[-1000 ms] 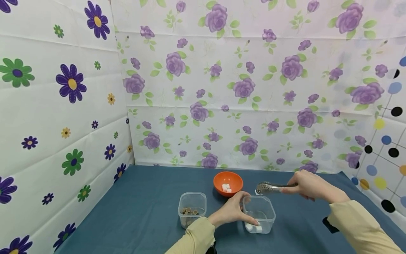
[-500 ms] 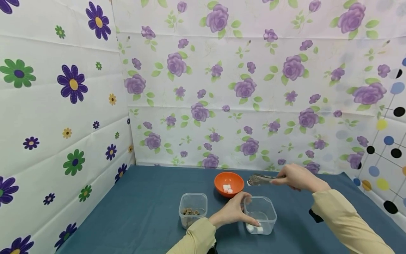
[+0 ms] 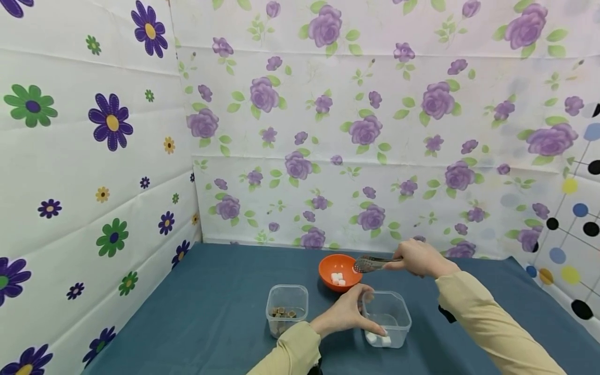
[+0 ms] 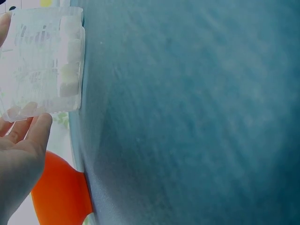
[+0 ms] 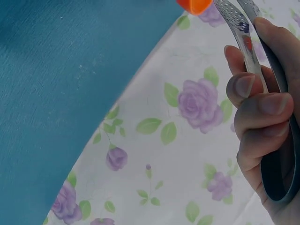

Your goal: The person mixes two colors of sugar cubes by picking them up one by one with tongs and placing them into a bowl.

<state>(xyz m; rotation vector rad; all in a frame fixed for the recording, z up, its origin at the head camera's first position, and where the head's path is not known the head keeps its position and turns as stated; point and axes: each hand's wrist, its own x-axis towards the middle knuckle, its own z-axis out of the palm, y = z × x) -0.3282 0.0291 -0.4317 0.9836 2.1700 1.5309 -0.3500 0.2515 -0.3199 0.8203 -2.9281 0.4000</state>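
My right hand (image 3: 419,258) grips a pair of metal tongs (image 3: 375,264), thumb on one arm and fingers curled round the other. Their perforated heads (image 5: 234,18) are over the right rim of an orange bowl (image 3: 325,266), with a bit of white at the tips. Several white marshmallow-like pieces (image 3: 336,278) lie in the bowl. My left hand (image 3: 347,312) holds a clear plastic container (image 3: 398,317) by its left side, thumb near and fingers far. More white pieces (image 4: 70,51) sit at the container's bottom.
Left of my left hand stands a second clear container (image 3: 287,294) with small brown pieces (image 3: 281,312) inside. A blue cloth (image 3: 225,302) covers the table. Floral sheets (image 3: 262,130) hang behind and at the left, a dotted one at the right.
My right hand has moved left with the tongs, from above the right container to the orange bowl's rim. My left hand keeps its hold on the container.
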